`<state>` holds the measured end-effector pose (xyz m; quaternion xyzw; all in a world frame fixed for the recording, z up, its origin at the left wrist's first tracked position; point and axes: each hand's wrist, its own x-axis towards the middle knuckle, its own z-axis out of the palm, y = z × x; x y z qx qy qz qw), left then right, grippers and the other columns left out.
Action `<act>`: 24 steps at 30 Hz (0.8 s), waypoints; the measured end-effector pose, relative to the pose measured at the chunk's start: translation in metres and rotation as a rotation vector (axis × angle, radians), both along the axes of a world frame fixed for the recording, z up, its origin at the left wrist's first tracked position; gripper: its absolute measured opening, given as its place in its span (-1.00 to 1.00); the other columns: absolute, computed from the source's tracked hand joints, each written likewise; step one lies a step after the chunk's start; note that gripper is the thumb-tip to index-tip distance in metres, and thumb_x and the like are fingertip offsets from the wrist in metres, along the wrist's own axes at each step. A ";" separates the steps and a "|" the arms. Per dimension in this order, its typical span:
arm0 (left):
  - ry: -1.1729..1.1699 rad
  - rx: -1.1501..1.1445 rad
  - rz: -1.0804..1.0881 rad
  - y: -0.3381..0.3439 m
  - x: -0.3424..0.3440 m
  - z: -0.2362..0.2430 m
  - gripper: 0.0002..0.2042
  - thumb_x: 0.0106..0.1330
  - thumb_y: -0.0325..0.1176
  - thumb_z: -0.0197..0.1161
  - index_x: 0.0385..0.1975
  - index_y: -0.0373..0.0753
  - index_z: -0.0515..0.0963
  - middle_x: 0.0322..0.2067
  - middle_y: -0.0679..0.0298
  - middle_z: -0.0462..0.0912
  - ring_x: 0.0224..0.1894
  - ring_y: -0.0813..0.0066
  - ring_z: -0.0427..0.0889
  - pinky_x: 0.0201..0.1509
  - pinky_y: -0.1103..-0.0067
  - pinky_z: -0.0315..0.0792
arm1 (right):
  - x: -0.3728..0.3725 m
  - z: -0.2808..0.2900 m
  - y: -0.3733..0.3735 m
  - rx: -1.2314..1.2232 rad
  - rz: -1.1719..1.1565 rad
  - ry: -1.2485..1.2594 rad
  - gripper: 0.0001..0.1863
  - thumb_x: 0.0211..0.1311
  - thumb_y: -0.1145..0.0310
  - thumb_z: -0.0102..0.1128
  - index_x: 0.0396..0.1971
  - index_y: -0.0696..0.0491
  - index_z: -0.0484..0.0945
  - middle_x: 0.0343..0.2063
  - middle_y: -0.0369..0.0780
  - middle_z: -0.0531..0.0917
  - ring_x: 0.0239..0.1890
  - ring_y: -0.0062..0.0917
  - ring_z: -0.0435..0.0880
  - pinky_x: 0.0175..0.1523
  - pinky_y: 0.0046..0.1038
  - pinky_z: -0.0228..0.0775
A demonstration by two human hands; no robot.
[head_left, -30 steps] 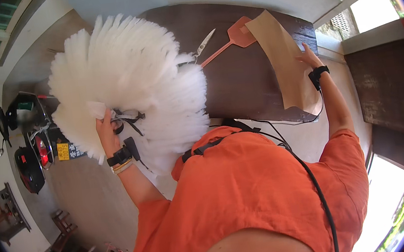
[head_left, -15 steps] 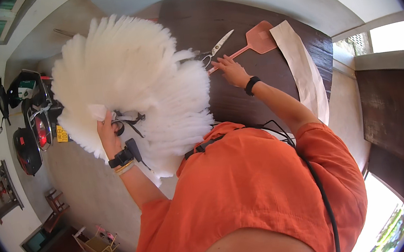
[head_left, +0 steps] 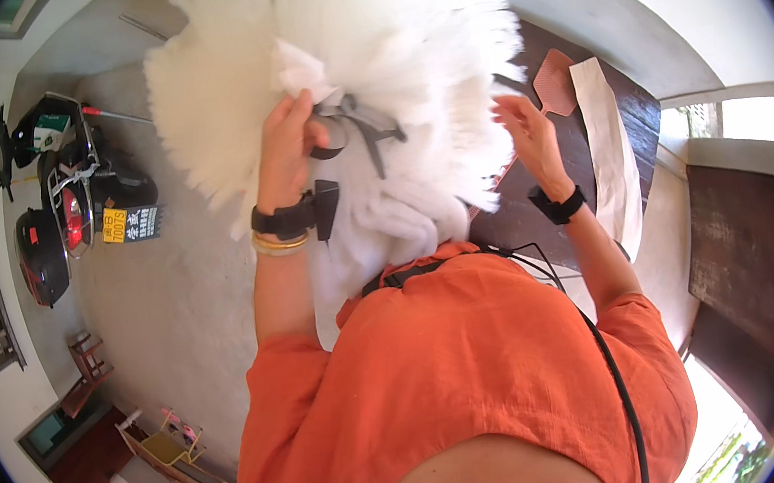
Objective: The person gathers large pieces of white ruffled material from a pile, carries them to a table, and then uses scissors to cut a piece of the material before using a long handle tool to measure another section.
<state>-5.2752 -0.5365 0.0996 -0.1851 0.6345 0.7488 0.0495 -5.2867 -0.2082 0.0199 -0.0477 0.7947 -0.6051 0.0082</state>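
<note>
A large bundle of white, fluffy, fringed material (head_left: 402, 39) fills the upper middle, raised over the near part of the table. My left hand (head_left: 286, 148) is closed on it at the gathered white tip (head_left: 299, 68), beside a dark grey ribbon (head_left: 375, 138) tied there. Long soft folds of the white stuff hang toward my waist. At the bundle's right edge is my right hand (head_left: 532, 134), its fingers curled; a short black strip (head_left: 510, 84) shows just above them. What these fingers hold is partly hidden. Scissors are out of sight.
On the dark table (head_left: 539, 234) lie a pink fly swatter (head_left: 555, 81), partly covered by the bundle, and a long strip of beige paper (head_left: 608, 150). A motorbike (head_left: 72, 196) stands at the left. A black cable (head_left: 616, 368) runs down my right side.
My left hand has brought the bundle right and upward, covering where the scissors lay. My right hand has moved right from the swatter's handle and curled its fingers beside the bundle.
</note>
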 end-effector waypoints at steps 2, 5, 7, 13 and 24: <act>-0.022 0.028 -0.057 0.019 -0.007 -0.002 -0.80 0.33 -0.18 0.10 -0.34 -0.18 0.46 -0.69 0.41 0.45 -0.66 0.67 0.43 -0.56 0.74 0.27 | 0.002 0.046 -0.038 -0.098 0.139 -0.077 -0.78 0.23 0.43 0.08 -0.13 0.05 0.54 -0.28 -0.20 0.66 -0.25 -0.56 0.65 -0.21 -0.58 0.44; -0.060 0.070 -0.225 0.044 -0.019 -0.017 -0.77 0.31 -0.37 0.00 -0.11 -0.27 0.47 -0.63 0.35 0.53 -0.62 0.58 0.54 -0.48 0.68 0.43 | -0.002 0.054 -0.079 0.238 0.211 0.090 -0.72 0.18 0.25 0.17 -0.16 0.05 0.54 -0.35 -0.22 0.61 -0.25 -0.44 0.61 -0.21 -0.46 0.44; -0.043 0.053 -0.285 0.058 -0.022 -0.023 -0.72 0.31 -0.39 -0.01 -0.02 -0.28 0.43 -0.51 0.36 0.52 -0.61 0.61 0.53 -0.46 0.69 0.44 | -0.006 0.045 -0.085 0.478 0.263 0.113 -0.63 0.11 0.08 0.20 -0.24 0.07 0.55 -0.39 -0.23 0.55 -0.22 -0.31 0.55 -0.19 -0.33 0.41; 0.014 0.002 -0.386 0.057 -0.028 -0.052 -0.57 0.25 -0.50 -0.05 0.17 -0.30 0.29 -0.19 0.26 0.53 -0.60 0.58 0.56 -0.44 0.69 0.49 | -0.015 0.032 -0.060 -0.244 0.281 -0.331 -0.73 0.34 0.20 -0.02 -0.33 0.13 0.47 -0.65 -0.43 0.40 -0.54 -0.77 0.34 -0.40 -0.66 0.19; 0.090 -0.136 -0.391 0.096 -0.035 -0.076 -0.61 0.16 -0.57 0.07 0.03 -0.34 0.28 -0.15 0.12 0.55 -0.68 0.34 0.60 -0.60 0.57 0.51 | -0.025 0.074 -0.046 -0.610 0.347 -0.139 -0.75 0.40 0.23 -0.11 -0.36 0.09 0.39 -0.72 -0.50 0.15 -0.63 -0.80 0.11 -0.49 -0.69 0.01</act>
